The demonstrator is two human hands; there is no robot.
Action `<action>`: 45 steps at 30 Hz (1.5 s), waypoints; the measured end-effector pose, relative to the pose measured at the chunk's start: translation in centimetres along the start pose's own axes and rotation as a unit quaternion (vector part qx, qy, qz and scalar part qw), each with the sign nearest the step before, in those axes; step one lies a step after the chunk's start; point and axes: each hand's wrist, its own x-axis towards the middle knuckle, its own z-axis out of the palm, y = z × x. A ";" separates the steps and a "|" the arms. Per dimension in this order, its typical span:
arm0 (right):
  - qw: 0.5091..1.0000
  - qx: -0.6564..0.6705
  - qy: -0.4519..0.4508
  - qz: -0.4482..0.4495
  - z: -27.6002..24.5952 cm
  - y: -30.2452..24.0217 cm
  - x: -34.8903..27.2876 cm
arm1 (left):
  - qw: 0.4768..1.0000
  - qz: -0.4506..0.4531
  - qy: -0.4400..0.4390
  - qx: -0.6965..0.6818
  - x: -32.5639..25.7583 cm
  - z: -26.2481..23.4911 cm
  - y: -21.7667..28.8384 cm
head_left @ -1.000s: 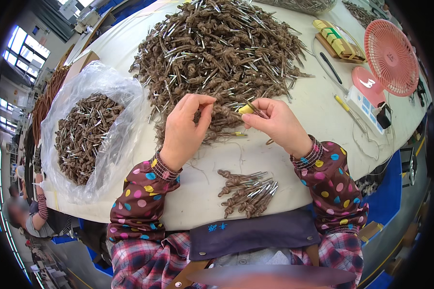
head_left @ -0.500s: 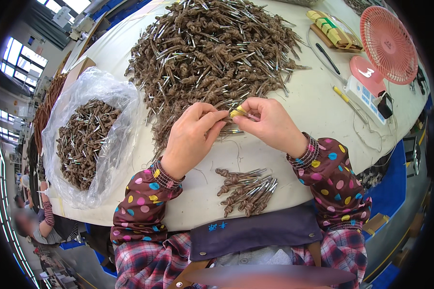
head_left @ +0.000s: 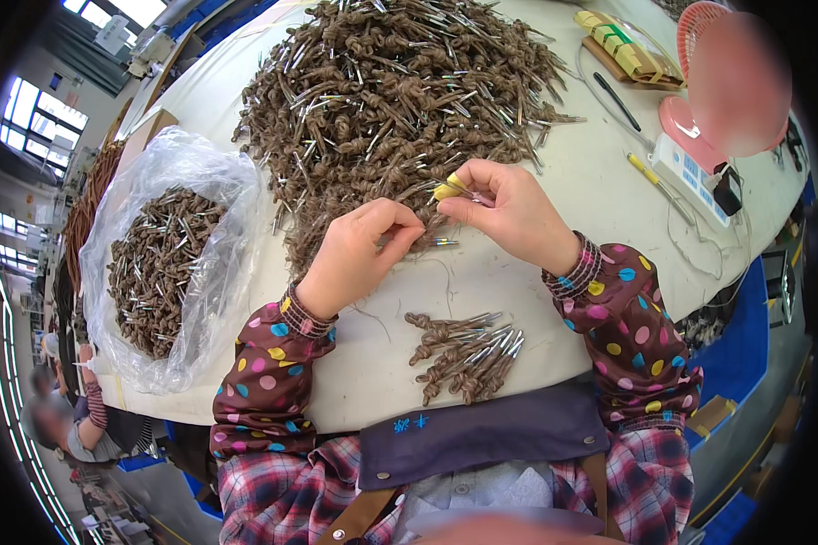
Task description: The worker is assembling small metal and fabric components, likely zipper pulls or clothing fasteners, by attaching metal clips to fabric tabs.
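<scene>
My left hand (head_left: 359, 254) is closed in a pinch at the near edge of a large pile of knotted brown cords with silver tips (head_left: 400, 118). What its fingertips hold is too small to make out. A little to the right and farther up, my right hand (head_left: 518, 218) is closed, thumb and fingers together around a thin object I cannot identify. Something yellow (head_left: 447, 187) shows at its index fingertip. Below the hands, a small bunch of the same knotted cords (head_left: 468, 356) lies on the pale tabletop (head_left: 373, 363), tips pointing up and right.
On the left stands a clear plastic bag (head_left: 236, 236) holding more knotted cords. Toward the right are a pink fan (head_left: 700, 127), a white power strip (head_left: 691, 182), a yellow-handled tool (head_left: 645, 173), a black pen (head_left: 616, 100) and a yellow package (head_left: 632, 50). Another person (head_left: 73, 409) sits far left.
My right hand has drawn up and slightly away from my left, widening the gap between the fingertips. My left hand has shifted slightly left. The small bunch of cords lies as before.
</scene>
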 end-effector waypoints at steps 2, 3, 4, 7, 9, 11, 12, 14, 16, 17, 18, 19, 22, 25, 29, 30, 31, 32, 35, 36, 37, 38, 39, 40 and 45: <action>1.000 -0.006 0.000 -0.007 0.0 0.3 0.1 | 0.972 -0.143 -0.125 -0.138 0.0 -0.5 0.0; 0.999 0.012 -0.017 -0.028 0.1 0.5 0.1 | 0.972 -0.143 -0.126 -0.138 -0.1 -0.5 -0.1; 0.998 0.029 -0.035 -0.048 0.2 0.6 0.0 | 0.940 -0.165 -0.157 -0.253 -0.1 -0.5 -0.3; 0.997 0.014 -0.071 -0.024 0.0 -0.8 -0.3 | 0.868 -0.181 -0.188 -0.423 -0.4 0.0 -0.4; 0.997 0.001 -0.064 -0.044 0.2 -0.4 -0.3 | 0.839 -0.174 -0.189 -0.480 -0.5 0.4 -0.5; 0.996 -0.014 -0.056 -0.063 0.2 -0.7 -0.5 | 0.833 -0.152 -0.175 -0.502 -0.5 0.7 -0.5; 0.997 -0.024 -0.001 -0.070 0.5 -1.4 -0.7 | 0.834 -0.153 -0.174 -0.501 -0.7 1.0 -0.8; 0.995 -0.034 0.053 -0.079 0.8 -1.7 -0.6 | 0.858 -0.132 -0.095 -0.486 -1.1 1.6 -1.3; 0.977 -0.051 0.162 -0.126 0.5 -1.5 -0.7 | 0.887 -0.138 -0.066 -0.437 -1.0 1.7 -1.3; 0.977 -0.051 0.161 -0.127 0.3 -1.7 -0.9 | 0.911 -0.145 -0.036 -0.385 -0.9 1.6 -1.3; 0.987 -0.062 0.117 -0.088 -0.1 -2.2 -1.3 | 0.911 -0.145 -0.035 -0.385 -0.9 1.6 -1.3; 0.994 -0.073 0.072 -0.049 -0.2 -2.6 -1.5 | 0.923 -0.149 -0.015 -0.354 -0.9 1.5 -1.3; 0.978 -0.168 0.054 -0.111 0.8 -1.6 -1.8 | 0.929 -0.152 0.019 -0.338 -0.8 1.7 -1.1; 0.963 -0.217 0.059 -0.148 1.5 -1.2 -1.7 | 0.937 -0.142 0.032 -0.318 -1.0 1.8 -1.2; 0.957 -0.243 0.046 -0.149 1.5 -1.3 -1.6 | 0.953 -0.136 0.023 -0.271 -1.2 1.8 -1.3; 0.957 -0.243 0.040 -0.152 1.4 -1.4 -1.7 | 0.953 -0.136 0.022 -0.272 -1.2 1.9 -1.4; 0.957 -0.243 0.041 -0.152 1.4 -1.3 -1.7 | 0.952 -0.134 0.024 -0.273 -1.2 2.0 -1.4; 0.955 -0.246 0.043 -0.157 1.4 -1.3 -1.7 | 0.952 -0.133 0.026 -0.275 -1.2 2.1 -1.5; 0.950 -0.258 0.043 -0.169 1.3 -1.3 -1.7 | 0.953 -0.130 0.020 -0.274 -1.1 2.1 -1.3; 0.947 -0.268 0.040 -0.176 1.3 -1.3 -1.7 | 0.953 -0.131 0.020 -0.274 -1.1 2.1 -1.3; 0.947 -0.267 0.040 -0.176 1.3 -1.4 -1.7 | 0.953 -0.130 0.019 -0.273 -1.1 2.1 -1.2; 0.945 -0.270 0.040 -0.179 1.3 -1.4 -1.7 | 0.954 -0.128 0.019 -0.271 -1.1 2.0 -1.2; 0.944 -0.273 0.040 -0.182 1.3 -1.4 -1.7 | 0.954 -0.129 0.019 -0.271 -1.2 2.0 -1.2; 0.944 -0.273 0.040 -0.182 1.3 -1.4 -1.7 | 0.955 -0.129 0.011 -0.266 -1.2 2.0 -1.3; 0.955 -0.253 0.005 -0.157 1.3 -1.3 -1.8 | 0.950 -0.136 0.008 -0.281 -1.1 1.7 -0.7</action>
